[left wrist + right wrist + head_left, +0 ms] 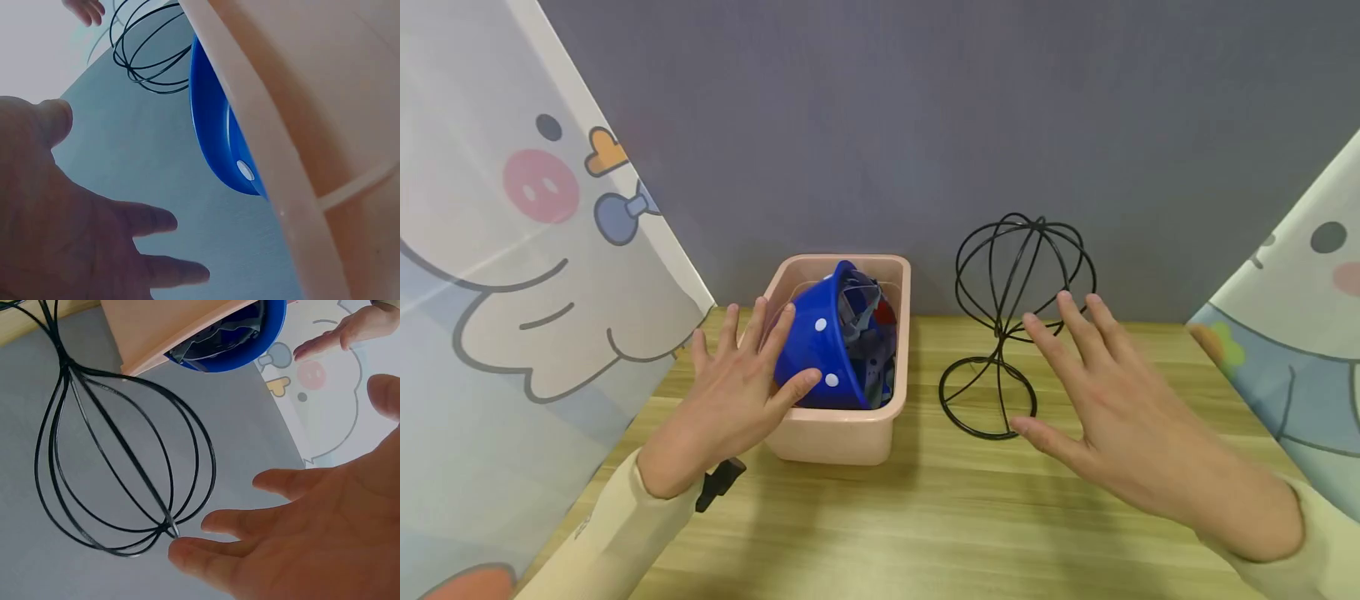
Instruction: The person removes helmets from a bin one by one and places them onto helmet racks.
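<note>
A blue helmet (831, 354) with white dots lies on its side in a pink plastic bin (835, 437), its strapped inside facing right. My left hand (730, 400) hovers over the bin's left side with fingers spread, overlapping the helmet in the head view. Right of the bin stands a black wire head-shaped stand (999, 334) with a round base. My right hand (1120, 408) is held up at the stand's right, fingers spread and palm down. Both palms hold nothing, as the left hand (75, 231) and right hand (312, 531) show in the wrist views.
A wood-grain table (850, 533) carries the bin and stand. Behind it rises a grey wall panel (880, 125). Cartoon-printed panels flank the left (550, 292) and right (1322, 333) sides. A black strap piece (721, 483) shows at my left wrist.
</note>
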`<state>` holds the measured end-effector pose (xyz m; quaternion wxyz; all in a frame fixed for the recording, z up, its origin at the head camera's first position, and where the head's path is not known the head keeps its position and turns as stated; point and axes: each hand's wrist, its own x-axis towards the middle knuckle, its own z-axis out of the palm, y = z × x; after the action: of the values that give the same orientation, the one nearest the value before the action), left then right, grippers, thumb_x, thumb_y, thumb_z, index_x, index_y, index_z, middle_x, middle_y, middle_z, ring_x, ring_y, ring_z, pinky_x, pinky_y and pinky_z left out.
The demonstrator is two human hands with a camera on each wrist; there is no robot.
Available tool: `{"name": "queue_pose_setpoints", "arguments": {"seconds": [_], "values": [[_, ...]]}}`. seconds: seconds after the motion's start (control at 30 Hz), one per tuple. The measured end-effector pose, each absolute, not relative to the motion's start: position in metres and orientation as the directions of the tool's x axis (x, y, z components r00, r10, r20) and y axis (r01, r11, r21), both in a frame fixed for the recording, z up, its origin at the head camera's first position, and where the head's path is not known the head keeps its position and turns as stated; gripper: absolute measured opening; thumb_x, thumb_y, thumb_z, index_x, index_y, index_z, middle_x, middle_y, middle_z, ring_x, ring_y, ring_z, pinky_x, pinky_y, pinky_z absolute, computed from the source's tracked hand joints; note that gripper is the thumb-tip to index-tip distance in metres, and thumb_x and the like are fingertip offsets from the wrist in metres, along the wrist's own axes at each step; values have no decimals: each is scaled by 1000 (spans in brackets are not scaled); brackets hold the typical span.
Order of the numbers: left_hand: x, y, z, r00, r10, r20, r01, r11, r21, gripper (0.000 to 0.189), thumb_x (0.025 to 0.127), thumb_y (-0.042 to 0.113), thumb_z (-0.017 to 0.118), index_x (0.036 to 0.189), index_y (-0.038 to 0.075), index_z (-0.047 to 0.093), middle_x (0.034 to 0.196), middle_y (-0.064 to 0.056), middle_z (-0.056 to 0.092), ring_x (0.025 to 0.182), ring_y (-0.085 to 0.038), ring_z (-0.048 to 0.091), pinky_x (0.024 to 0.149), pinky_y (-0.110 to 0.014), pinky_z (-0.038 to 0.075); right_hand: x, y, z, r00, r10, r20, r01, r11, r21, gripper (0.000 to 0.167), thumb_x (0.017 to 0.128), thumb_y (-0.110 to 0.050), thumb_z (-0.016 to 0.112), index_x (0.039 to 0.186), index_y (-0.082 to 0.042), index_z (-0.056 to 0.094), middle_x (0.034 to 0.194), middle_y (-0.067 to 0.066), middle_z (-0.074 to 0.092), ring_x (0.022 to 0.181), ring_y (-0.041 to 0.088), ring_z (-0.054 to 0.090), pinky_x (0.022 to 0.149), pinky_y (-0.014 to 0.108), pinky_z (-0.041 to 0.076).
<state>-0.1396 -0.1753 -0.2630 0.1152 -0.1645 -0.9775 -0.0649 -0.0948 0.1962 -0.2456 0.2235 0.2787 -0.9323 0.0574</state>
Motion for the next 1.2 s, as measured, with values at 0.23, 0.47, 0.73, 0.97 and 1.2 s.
{"name": "queue_pose_setpoints", "arguments": {"seconds": [0.23,0.47,0.73,0.97,1.2], "values": [[-140,-179,-264,-908,333,256,359,931,61,79,93,64,32,153,15,15,157,-15,5,139,-46,-2,99,-71,-7,-94,188,-244,-739,-526,421,-572,820,22,90,86,-57,59,152,-13,16,155,22,7,141,39,4,110,53,12],[-139,-182,-265,-905,333,265,359,932,55,79,93,64,33,153,16,15,156,-16,8,138,-46,0,99,-71,-6,-97,179,-245,-711,-559,427,-600,799,45,88,86,-57,58,152,-14,19,156,17,7,141,34,5,109,51,18],[-138,-184,-265,-911,321,260,348,935,68,79,93,64,33,153,16,15,156,-17,9,138,-46,-1,99,-71,-6,-101,172,-248,-695,-586,416,-628,777,46,86,87,-57,56,151,-12,21,155,18,8,142,33,5,108,52,21],[-140,-187,-267,-922,309,232,336,938,84,79,93,64,31,153,15,14,155,-19,9,139,-45,-3,98,-72,-8,-104,164,-252,-703,-604,375,-635,771,52,84,89,-60,52,151,-11,22,156,16,3,142,33,2,106,55,23],[-146,-192,-274,-924,311,224,337,937,87,79,93,64,30,153,15,14,156,-17,7,139,-44,-2,99,-69,-10,-107,154,-263,-692,-628,356,-665,746,21,81,90,-59,50,151,-14,22,157,13,3,142,30,0,105,54,26]]}}
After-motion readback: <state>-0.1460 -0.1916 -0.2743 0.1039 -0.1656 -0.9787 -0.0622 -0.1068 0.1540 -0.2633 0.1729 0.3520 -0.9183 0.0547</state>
